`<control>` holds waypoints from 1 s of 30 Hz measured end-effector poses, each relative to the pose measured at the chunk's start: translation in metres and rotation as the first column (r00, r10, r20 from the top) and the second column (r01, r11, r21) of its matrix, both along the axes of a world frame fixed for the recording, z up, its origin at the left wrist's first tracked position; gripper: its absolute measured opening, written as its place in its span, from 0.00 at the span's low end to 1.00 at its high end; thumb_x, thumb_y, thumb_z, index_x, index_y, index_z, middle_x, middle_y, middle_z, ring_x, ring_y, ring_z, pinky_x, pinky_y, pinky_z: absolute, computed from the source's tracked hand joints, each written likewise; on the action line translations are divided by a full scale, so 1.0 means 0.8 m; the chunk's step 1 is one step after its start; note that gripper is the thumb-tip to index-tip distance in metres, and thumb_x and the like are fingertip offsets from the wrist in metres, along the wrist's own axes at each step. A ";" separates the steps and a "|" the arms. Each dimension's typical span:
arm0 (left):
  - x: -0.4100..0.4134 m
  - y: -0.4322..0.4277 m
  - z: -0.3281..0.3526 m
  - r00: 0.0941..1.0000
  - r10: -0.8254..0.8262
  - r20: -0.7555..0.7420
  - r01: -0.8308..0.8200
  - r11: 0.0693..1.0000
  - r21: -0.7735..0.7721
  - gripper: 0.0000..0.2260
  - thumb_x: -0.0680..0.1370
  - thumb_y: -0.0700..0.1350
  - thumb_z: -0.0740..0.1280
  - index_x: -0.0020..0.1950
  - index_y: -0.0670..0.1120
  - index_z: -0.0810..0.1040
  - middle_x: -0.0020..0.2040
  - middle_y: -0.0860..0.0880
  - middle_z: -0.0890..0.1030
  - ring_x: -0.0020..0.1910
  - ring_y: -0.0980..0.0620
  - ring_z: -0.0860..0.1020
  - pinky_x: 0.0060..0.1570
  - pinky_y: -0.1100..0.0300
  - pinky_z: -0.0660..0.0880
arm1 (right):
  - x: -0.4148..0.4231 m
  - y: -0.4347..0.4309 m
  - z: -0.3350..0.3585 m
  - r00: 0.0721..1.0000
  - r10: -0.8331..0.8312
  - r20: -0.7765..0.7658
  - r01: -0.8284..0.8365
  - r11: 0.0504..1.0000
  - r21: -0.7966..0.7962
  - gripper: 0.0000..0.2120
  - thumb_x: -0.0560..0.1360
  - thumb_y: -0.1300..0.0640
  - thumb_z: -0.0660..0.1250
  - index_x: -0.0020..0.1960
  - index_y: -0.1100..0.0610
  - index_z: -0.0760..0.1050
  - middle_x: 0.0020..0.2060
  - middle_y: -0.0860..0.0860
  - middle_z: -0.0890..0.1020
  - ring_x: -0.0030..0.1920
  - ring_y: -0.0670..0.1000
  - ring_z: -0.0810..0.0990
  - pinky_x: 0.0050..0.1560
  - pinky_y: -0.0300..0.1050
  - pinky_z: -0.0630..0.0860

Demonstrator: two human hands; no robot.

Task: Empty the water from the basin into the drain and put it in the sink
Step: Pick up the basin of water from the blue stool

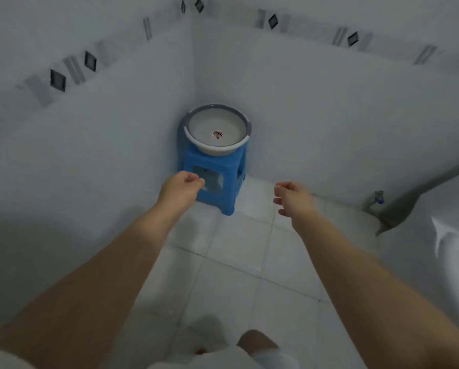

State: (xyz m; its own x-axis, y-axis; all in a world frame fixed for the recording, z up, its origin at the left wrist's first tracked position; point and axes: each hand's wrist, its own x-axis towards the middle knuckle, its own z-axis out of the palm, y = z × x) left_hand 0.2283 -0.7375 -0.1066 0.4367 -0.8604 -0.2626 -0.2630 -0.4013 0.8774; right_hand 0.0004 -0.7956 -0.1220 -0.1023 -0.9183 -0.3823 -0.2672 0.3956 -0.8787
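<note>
A round white basin (208, 149) with a grey rim and a small reddish mark on its bottom stands on a blue plastic stool (212, 179) in the corner of the tiled room. Both my arms reach forward toward it. My left hand (181, 186) is below and left of the basin, in front of the stool, fingers loosely curled, holding nothing. My right hand (292, 197) hovers to the right of the stool, fingers half curled and apart, also holding nothing. Neither hand touches the basin. A white sink (454, 251) shows at the right edge.
White tiled walls meet in the corner behind the stool. A small tap with a blue part (378, 198) sticks out of the right wall near the floor. The floor (239, 262) is pale tile. My knee (255, 342) shows at the bottom.
</note>
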 end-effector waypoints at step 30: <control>0.060 -0.375 -0.033 0.989 0.146 0.010 -0.146 0.988 0.054 0.13 0.76 0.51 0.63 0.33 0.48 0.72 0.33 0.50 0.74 0.33 0.54 0.70 0.34 0.60 0.66 | 0.090 -0.415 -0.036 0.986 0.163 -0.023 -0.161 0.985 0.054 0.09 0.74 0.61 0.62 0.47 0.66 0.77 0.41 0.57 0.76 0.43 0.54 0.75 0.43 0.48 0.70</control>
